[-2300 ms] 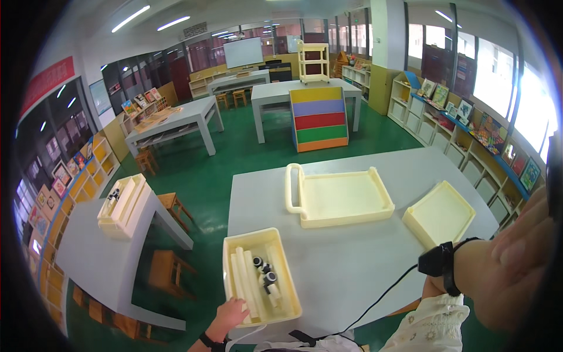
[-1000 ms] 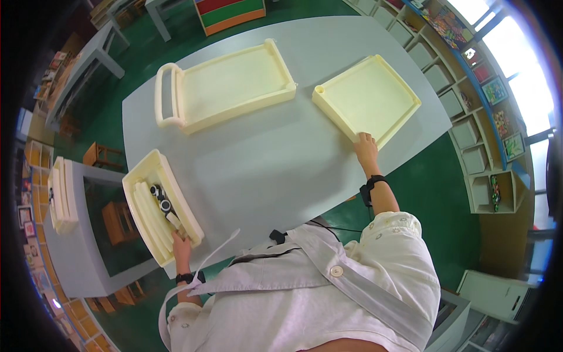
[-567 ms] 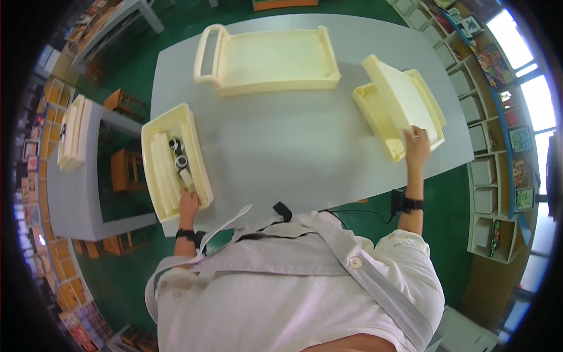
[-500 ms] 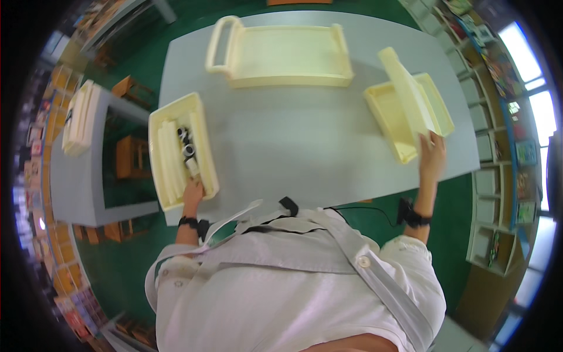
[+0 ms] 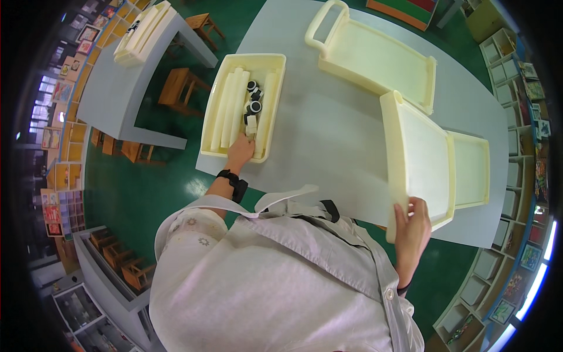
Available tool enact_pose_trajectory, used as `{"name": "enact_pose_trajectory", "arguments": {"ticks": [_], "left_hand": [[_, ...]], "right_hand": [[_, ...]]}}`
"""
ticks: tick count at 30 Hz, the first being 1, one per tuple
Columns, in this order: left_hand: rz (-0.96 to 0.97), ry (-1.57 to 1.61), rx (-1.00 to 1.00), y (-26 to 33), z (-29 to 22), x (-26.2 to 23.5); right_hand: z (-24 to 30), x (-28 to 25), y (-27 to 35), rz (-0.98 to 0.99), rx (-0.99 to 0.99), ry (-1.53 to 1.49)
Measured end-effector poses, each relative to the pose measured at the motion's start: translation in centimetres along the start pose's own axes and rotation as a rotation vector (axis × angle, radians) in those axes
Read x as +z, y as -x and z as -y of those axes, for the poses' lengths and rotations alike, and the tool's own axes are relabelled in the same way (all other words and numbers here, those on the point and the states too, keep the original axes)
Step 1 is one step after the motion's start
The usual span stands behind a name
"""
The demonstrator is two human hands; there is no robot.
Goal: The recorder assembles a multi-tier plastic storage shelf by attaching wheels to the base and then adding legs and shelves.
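Note:
My left hand [image 5: 240, 151] reaches into the near end of a cream plastic bin [image 5: 208, 120] on the left of the table. Its fingers curl beside a small cream block-like piece [image 5: 251, 125]; what they hold is hidden. Long cream bars [image 5: 233, 108] and black-and-white wheels [image 5: 254, 107] lie in this bin. On the right, my right hand [image 5: 411, 229] grips the near edge of a shallow cream tray-like panel [image 5: 423, 155], thumb on one side and fingers on the other. The panel is tilted and partly covers a second cream bin [image 5: 472, 170].
A cream cart platform with an upright handle [image 5: 375, 53] stands at the far side of the grey table [image 5: 316, 141]. Another grey table [image 5: 111, 88] on the left bears a similar filled bin [image 5: 143, 35]. Wooden stools [image 5: 182, 88] stand beside it. Shelves line the right wall.
My right hand has drawn the panel toward me and to the left of the second bin. My left hand stays in the left bin. My view has turned, shifting the whole scene.

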State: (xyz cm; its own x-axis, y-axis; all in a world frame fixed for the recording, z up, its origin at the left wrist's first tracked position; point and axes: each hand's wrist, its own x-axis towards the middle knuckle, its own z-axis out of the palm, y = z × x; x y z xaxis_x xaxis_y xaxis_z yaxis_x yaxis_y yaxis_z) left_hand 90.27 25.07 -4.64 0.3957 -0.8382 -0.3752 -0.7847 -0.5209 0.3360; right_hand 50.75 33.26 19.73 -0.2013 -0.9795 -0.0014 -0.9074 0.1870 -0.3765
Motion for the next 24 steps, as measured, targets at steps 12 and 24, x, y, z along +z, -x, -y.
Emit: {"name": "enact_pose_trajectory", "arguments": {"ticks": [12,24], "left_hand": [[0.008,-0.016,-0.024,0.6,-0.2,-0.2],[0.133,0.157,-0.035,-2.5,1.7,0.8]], "right_hand": [[0.3,15.6,-4.8,0.437,-0.204,-0.152],[5.1,24.0,-5.4,0.525,-0.135,-0.063]]}}
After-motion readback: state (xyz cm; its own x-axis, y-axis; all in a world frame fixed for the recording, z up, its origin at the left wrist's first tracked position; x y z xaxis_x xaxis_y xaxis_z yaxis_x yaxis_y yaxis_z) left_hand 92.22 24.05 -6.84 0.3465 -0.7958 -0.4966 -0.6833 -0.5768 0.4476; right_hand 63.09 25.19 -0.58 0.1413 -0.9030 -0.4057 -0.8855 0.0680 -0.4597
